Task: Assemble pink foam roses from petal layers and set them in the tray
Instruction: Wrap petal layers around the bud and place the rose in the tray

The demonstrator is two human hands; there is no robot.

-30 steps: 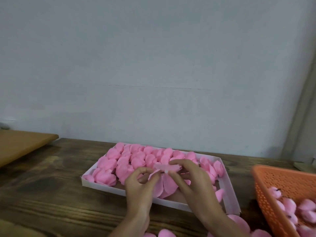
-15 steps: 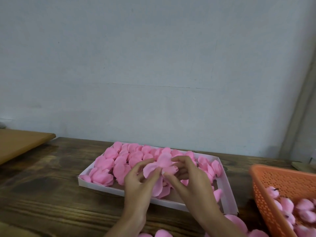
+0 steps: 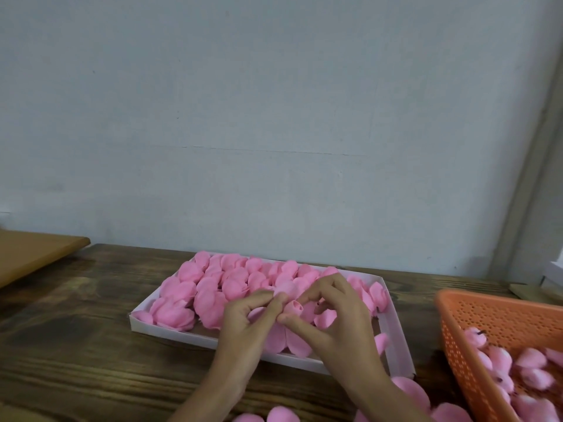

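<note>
Tabletop (image 3: 76,345) of dark stained wood runs under everything. White tray (image 3: 170,328) lies flat on it, close to the wall; all else is noted from the tray. Its far and left parts are packed with finished pink roses (image 3: 213,287) set tight side by side, likely so each props its neighbour. Fewer sit toward its near right corner. Orange basket (image 3: 487,318) stands right of the tray, apart from it, and holds pink buds (image 3: 527,363). I judge these the stock of centres, kept on the right hand's side. Loose petals (image 3: 281,415) lie on the wood in front of the tray's near edge, handy for a next layer.

Both hands work just above the tray's near half. Left hand (image 3: 243,324): fingers curled, thumb and forefinger pinching the upper edge of a petal layer (image 3: 283,339) that hangs down toward the tray's front wall. Right hand (image 3: 344,318): thumb and forefinger narrowed round a small rolled bud (image 3: 294,306), other fingers arched clear. The bud sits at the layer's middle, between the hands, presumably so petals can be gathered around it. This rose is not yet set down; step judged as wrapping.
</note>
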